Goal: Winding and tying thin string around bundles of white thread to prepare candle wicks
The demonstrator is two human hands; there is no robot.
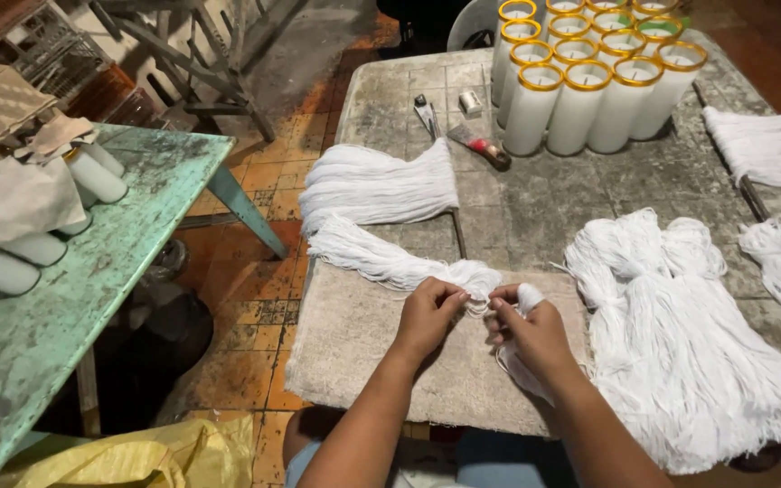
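Observation:
My left hand and my right hand meet at the front of a worn grey table. Both pinch the knotted end of a bundle of white string that trails away to the upper left. A short white tuft sticks up from my right fist, and more string hangs below that hand. A flat pale board lies under my hands.
A large heap of white string lies right of my hands, a fanned bundle behind. Tall white candles in gold-rimmed glasses stand at the back, beside small tools. A green table with lying candles stands left.

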